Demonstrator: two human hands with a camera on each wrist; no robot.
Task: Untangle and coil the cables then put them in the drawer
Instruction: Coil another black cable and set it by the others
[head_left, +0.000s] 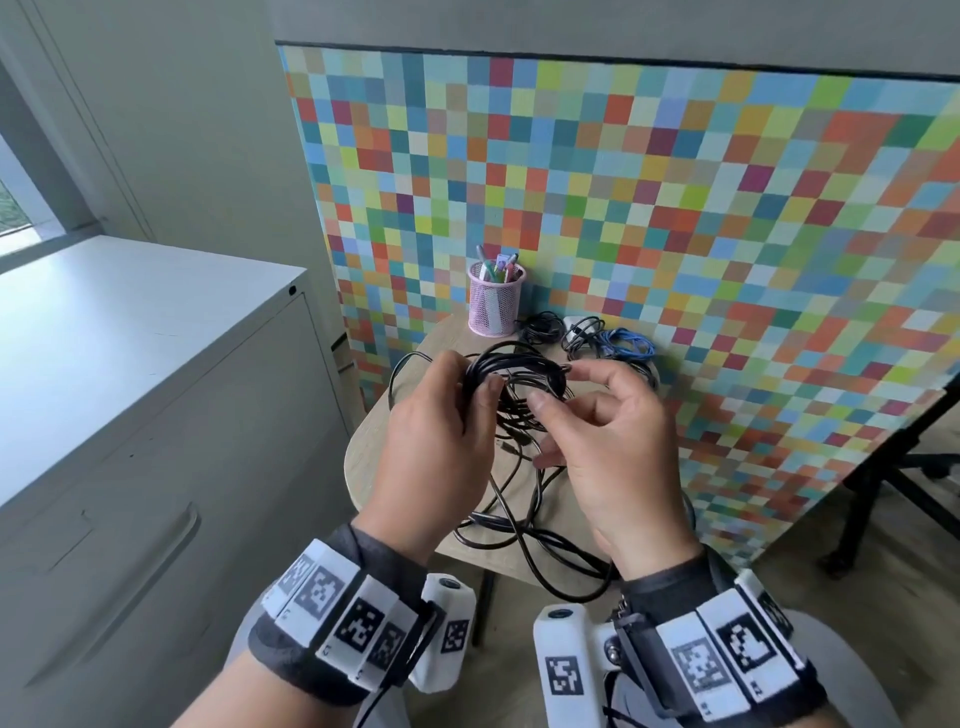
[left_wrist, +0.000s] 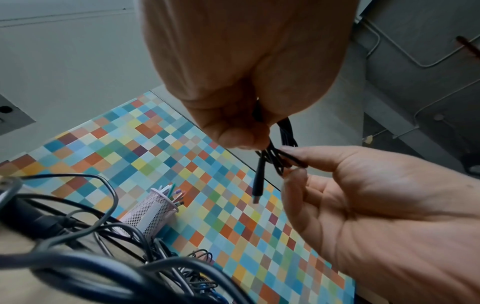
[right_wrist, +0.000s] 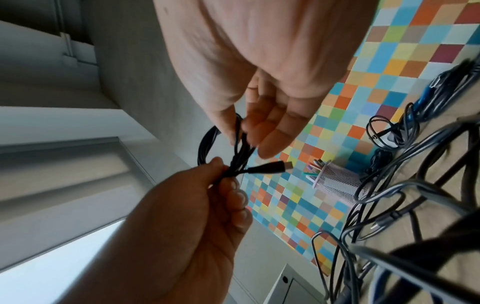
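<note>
Now black cable coil (head_left: 511, 371) between fingers (head_left: 480, 395).

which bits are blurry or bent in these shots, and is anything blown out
Head view: sharp; wide lens bows the checkered panel. Left wrist view: loose cables at bottom are out of focus; coiled cable is sharp. Right wrist view: right hand slightly smeared, near cables soft, window bright, nearly blown out.

No legible text anywhere.
</note>
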